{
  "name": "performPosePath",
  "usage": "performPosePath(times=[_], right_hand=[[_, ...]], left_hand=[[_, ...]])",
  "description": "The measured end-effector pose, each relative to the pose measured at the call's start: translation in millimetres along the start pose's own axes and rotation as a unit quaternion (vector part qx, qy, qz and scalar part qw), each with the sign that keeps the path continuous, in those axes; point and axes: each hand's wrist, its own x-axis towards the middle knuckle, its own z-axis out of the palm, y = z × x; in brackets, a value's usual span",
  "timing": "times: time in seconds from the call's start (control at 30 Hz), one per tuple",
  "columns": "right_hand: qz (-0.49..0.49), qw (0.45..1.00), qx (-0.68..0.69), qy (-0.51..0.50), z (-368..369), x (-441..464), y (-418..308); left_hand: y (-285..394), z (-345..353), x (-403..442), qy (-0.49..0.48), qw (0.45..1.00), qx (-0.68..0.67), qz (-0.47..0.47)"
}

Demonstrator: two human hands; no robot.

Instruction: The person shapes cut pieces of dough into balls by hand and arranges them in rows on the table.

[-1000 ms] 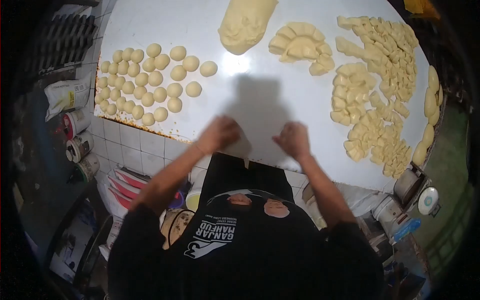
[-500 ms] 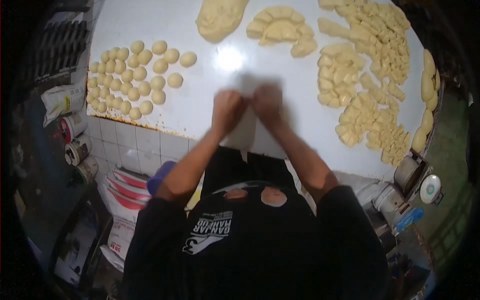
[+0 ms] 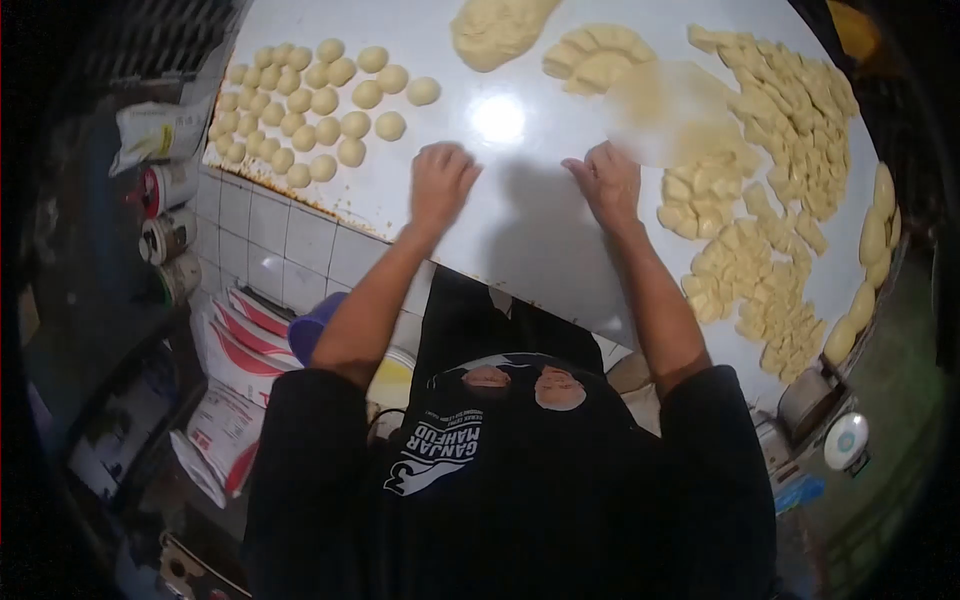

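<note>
My left hand rests on the white tabletop, its fingers curled down and its thumb out toward the middle. Right of it, with a gap between, my right hand is curled too, thumb pointing inward. Whatever lies under either set of fingers is hidden. Beside the right fingers spreads a pale, see-through blur, overlapping the dough pieces; I cannot tell what it is. Round dough balls lie to the left of my left hand. Cut dough pieces lie to the right of my right hand.
A large dough lump and an arc of cut dough lie at the far side. Long dough rolls line the right edge. Buckets and sacks stand below left; a pot is below right.
My hands came together over the table half a second ago and are now apart. The pale blur by my right hand is new. The camera view has shifted.
</note>
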Motion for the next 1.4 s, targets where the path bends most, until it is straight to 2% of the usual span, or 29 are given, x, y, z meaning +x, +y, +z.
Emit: performPosePath(times=[0.03, 0.07, 0.1, 0.13, 0.2, 0.27, 0.3, 0.33, 0.37, 0.4, 0.47, 0.53, 0.6, 0.67, 0.7, 0.73, 0.8, 0.83, 0.87, 0.9, 0.93, 0.97, 1.03, 1.1, 1.13, 1.17, 1.27, 1.33, 1.4], right_hand=[[0.055, 0.997, -0.007, -0.060, 10, -1, -10], [0.041, 0.997, -0.009, -0.059, 14, -15, -15], [-0.026, 0.999, 0.012, -0.039, 14, -38, -14], [-0.093, 0.995, 0.033, -0.024, 10, -57, -9], [-0.038, 0.998, 0.025, -0.039, -11, -77, 14], [-0.009, 0.999, -0.018, -0.032, -26, -31, -9], [0.160, 0.971, 0.144, -0.103, -34, 11, -41], [0.316, 0.886, 0.295, -0.169, -30, 48, -72], [0.223, 0.915, 0.306, -0.137, -15, 73, -99], [0.128, 0.933, 0.318, -0.104, 7, 91, -126], [0.126, 0.948, 0.283, -0.077, 66, 107, -172], [-0.054, 0.993, 0.104, 0.011, 100, 92, -180], [0.090, 0.978, 0.187, -0.005, 85, 53, -189], [-0.143, 0.971, 0.110, -0.158, 81, -8, -146], [-0.278, 0.930, 0.083, -0.225, 74, -18, -120], [-0.149, 0.906, 0.152, -0.367, 79, -10, -89], [-0.128, 0.958, -0.098, -0.237, 83, 37, -114], [-0.133, 0.958, -0.088, -0.240, 91, 26, -120], [-0.126, 0.978, -0.074, -0.151, 101, 15, -128], [-0.118, 0.990, -0.054, -0.054, 115, 11, -139], [-0.124, 0.991, -0.034, -0.023, 118, -2, -141], [-0.149, 0.987, -0.012, -0.056, 107, -15, -126], [-0.176, 0.969, -0.010, -0.173, 94, -16, -86], [-0.144, 0.976, -0.045, -0.157, 93, -6, -76], [-0.127, 0.984, -0.032, -0.116, 100, -8, -70], [-0.118, 0.989, -0.012, -0.092, 103, -14, -67], [-0.123, 0.982, 0.039, -0.137, 93, -23, -12], [-0.016, 0.971, 0.120, -0.205, 82, -4, -5], [0.105, 0.934, 0.276, -0.202, 81, 27, -42]], left_hand=[[16, 11, 1, 0.015, 0.999, -0.016, -0.035], [24, 16, -7, 0.029, 0.997, -0.035, -0.069], [14, 29, -37, -0.046, 0.997, -0.045, -0.033], [12, 13, -49, -0.034, 0.997, -0.046, -0.042], [-1, -27, -68, -0.014, 0.991, -0.129, 0.024], [-5, -42, -56, -0.007, 0.992, -0.127, -0.004], [-3, -33, -41, -0.011, 0.986, -0.161, -0.041], [0, -23, -31, -0.009, 0.978, -0.190, -0.082], [5, -14, -34, -0.024, 0.976, -0.216, -0.020], [10, -11, -38, -0.013, 0.976, -0.213, -0.035], [21, -16, -53, -0.013, 0.984, -0.161, 0.076], [14, -48, -65, 0.003, 0.983, -0.181, 0.035], [-18, -80, -78, 0.033, 0.982, -0.186, -0.012], [-36, -106, -105, 0.007, 0.991, -0.114, -0.066], [-40, -106, -105, 0.015, 0.992, -0.107, -0.067], [-45, -104, -107, 0.001, 0.992, -0.117, -0.042], [-33, -94, -110, 0.010, 0.989, -0.150, 0.013], [-23, -83, -97, 0.038, 0.985, -0.162, 0.044], [-11, -73, -84, 0.103, 0.977, -0.161, 0.100], [6, -81, -65, 0.018, 0.984, -0.156, 0.089], [26, -99, -51, 0.009, 0.986, -0.141, 0.093], [39, -99, -33, 0.148, 0.971, -0.126, 0.140], [72, -99, 0, 0.174, 0.955, -0.155, 0.186], [127, -74, 61, 0.279, 0.902, -0.195, 0.264], [168, -81, 100, 0.208, 0.886, -0.281, 0.305], [208, -86, 141, 0.133, 0.897, -0.194, 0.376], [271, -212, 166, 0.258, 0.864, -0.155, 0.405], [303, -222, 186, 0.290, 0.858, -0.140, 0.401], [270, -227, 170, 0.187, 0.867, -0.263, 0.379]])
